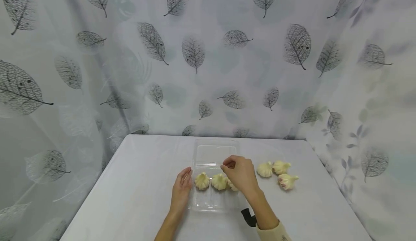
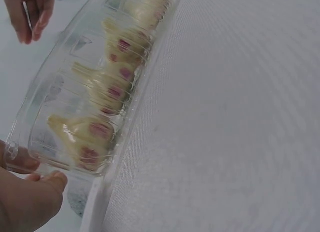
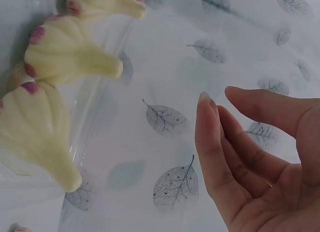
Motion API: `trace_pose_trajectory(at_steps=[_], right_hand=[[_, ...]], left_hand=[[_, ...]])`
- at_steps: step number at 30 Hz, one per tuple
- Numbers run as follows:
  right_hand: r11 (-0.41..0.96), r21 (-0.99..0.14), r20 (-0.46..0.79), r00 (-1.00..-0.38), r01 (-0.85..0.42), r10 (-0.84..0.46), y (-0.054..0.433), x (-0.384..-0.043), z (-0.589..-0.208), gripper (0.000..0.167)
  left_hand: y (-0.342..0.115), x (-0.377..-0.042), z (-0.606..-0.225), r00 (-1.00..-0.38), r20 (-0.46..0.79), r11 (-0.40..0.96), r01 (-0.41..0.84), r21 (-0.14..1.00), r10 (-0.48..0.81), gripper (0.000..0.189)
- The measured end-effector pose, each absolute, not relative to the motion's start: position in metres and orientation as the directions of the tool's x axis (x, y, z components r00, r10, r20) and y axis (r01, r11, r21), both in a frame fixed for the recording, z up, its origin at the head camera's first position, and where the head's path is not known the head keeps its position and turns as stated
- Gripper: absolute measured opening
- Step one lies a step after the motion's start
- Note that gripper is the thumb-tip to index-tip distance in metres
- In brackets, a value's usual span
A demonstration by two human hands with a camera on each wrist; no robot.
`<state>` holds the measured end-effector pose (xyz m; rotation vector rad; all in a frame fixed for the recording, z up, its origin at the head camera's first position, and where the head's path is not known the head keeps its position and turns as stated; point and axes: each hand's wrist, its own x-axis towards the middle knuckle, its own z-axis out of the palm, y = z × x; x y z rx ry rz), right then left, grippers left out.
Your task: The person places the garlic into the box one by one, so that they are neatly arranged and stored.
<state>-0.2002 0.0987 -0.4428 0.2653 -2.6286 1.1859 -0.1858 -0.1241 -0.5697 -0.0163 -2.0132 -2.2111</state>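
A clear plastic clamshell container (image 1: pixel 214 205) lies unfolded on the table, its lid (image 1: pixel 217 150) on the far side. Garlic bulbs (image 1: pixel 202 181) stand in a row in the near half, stems up; one is partly hidden by my right hand. My left hand (image 1: pixel 181 190) holds the container's left edge, with the thumb (image 2: pixel 56 182) and a finger at its rim in the left wrist view. Above the row's right end hovers my right hand (image 1: pixel 242 174), fingers (image 3: pixel 207 142) loosely bent, a gap between thumb and fingertips, nothing held.
Three more garlic bulbs (image 1: pixel 286 181) lie together on the white table (image 1: pixel 146 183), right of the container. Behind the table hangs a leaf-patterned curtain (image 1: pixel 208 78). A black piece (image 1: pixel 248 217) shows beside my right wrist.
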Motion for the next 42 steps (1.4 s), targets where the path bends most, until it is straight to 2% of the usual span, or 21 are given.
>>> trace_pose_trajectory(at_steps=[13,25,42], right_hand=[[0.656,-0.722,0.333,-0.941,-0.221,0.05,0.133,-0.197,-0.449,0.005],[0.666,-0.732,0.319,-0.936,-0.145,0.146,0.161,-0.195,-0.459,0.006],[0.671,-0.738,0.351,-0.891,-0.073,0.288,0.206,-0.185,-0.476,0.007]], left_hand=[[-0.126,-0.187,-0.572,-0.99,0.091,-0.086,0.101,0.991,-0.111,0.049],[-0.125,-0.187,-0.573,-0.99,0.078,-0.11,0.091,0.99,-0.115,0.049],[-0.123,-0.187,-0.569,-0.991,0.057,-0.095,0.068,0.993,-0.121,0.049]])
